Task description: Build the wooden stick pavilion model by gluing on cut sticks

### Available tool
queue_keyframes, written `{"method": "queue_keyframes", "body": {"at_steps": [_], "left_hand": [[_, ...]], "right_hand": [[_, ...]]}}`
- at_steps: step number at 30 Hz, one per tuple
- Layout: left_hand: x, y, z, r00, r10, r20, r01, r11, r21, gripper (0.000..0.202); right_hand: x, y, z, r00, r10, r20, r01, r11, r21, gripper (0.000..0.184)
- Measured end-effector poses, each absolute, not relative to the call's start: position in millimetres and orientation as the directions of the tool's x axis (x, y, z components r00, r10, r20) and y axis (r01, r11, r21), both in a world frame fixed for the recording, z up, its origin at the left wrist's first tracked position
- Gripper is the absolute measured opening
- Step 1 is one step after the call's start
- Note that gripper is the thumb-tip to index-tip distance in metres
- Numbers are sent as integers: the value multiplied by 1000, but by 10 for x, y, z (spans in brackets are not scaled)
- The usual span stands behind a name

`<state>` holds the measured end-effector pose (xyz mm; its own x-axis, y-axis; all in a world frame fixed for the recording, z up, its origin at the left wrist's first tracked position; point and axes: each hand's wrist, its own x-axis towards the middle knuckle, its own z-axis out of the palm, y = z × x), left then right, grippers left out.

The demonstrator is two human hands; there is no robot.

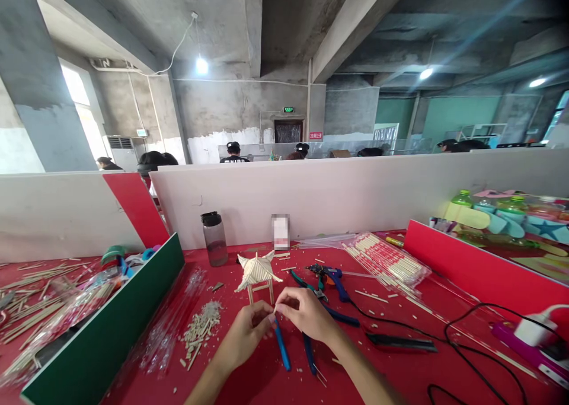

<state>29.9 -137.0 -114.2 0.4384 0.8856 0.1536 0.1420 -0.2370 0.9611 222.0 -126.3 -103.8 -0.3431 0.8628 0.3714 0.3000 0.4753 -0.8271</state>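
Observation:
My left hand (249, 329) and my right hand (303, 311) meet at the fingertips, both pinched closed on what looks like a small piece of wooden stick (275, 308), mostly covered by the fingers. Just behind them stands a little stick-built pavilion (258, 273) with a pointed, upturned roof on thin legs. Below the fingertips a blue-handled tool (282, 347) lies on the red tabletop (249, 381); its upper end is hidden. Pliers with dark blue handles (309, 353) lie under my right wrist.
A pile of cut stick bits (204, 325) lies left. Right are a blue glue gun (336, 280), green-and-blue pliers (342, 316), bundled sticks (391, 260), a black cable (400, 325) and a purple power strip (528, 354). A bottle (215, 239) stands behind; green (111, 316) and red (480, 268) dividers flank.

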Motion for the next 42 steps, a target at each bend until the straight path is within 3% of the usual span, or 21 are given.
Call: {"method": "queue_keyframes", "body": {"at_steps": [26, 31, 34, 37, 42], "left_hand": [[384, -1391, -1203, 412, 893, 179, 100, -240, 966, 41], [407, -1345, -1192, 340, 920, 196, 74, -234, 969, 42], [429, -1269, -1208, 258, 941, 220, 19, -233, 972, 46], [446, -1199, -1233, 186, 957, 221, -20, -221, 975, 53], [458, -1141, -1278, 167, 957, 238, -35, -236, 971, 54]], "right_hand": [[2239, -1185, -1112, -255, 896, 364, 209, 418, -884, 13], [2235, -1113, -1179, -238, 913, 332, 155, 373, -915, 15], [2236, -1080, -1203, -137, 928, 346, 160, 365, -917, 14], [2223, -1078, -1207, -34, 886, 463, 271, 454, -849, 24], [2130, -1050, -1239, -110, 808, 578, 386, 571, -724, 54]]}}
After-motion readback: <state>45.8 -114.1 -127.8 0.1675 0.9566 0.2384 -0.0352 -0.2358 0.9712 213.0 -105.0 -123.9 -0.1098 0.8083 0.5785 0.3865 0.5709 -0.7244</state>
